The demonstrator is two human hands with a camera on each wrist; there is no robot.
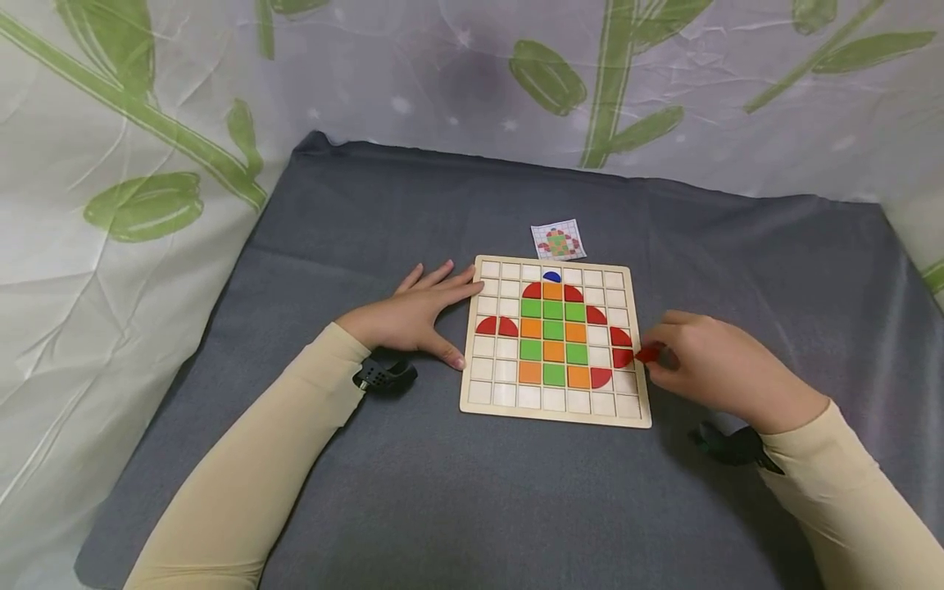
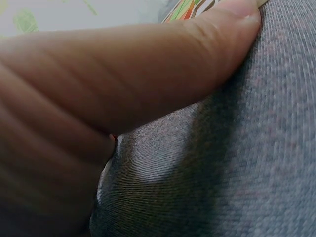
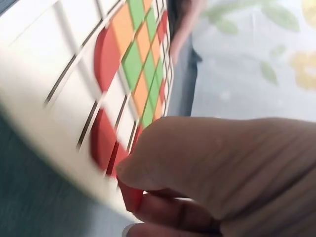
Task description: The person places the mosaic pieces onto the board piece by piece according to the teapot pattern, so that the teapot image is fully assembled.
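A square wooden grid board [image 1: 487,393] lies on the grey cloth, holding green and orange squares, several red quarter-round tiles and one blue half-round piece [image 1: 551,277]. My left hand [image 1: 413,315] rests at the board's left edge, fingers spread and straight, fingertips touching the rim. In the left wrist view its thumb [image 2: 148,74] lies along the cloth to the board. At the board's right edge my right hand [image 1: 711,369] pinches a red tile [image 1: 649,352] between thumb and fingers. The right wrist view shows that tile [image 3: 130,197] beside other red tiles; its full outline is hidden.
A small printed pattern card [image 1: 558,240] lies just behind the board. Grey cloth [image 1: 457,500] covers the table. A pale curtain with green leaves [image 1: 442,82] hangs behind and to the left.
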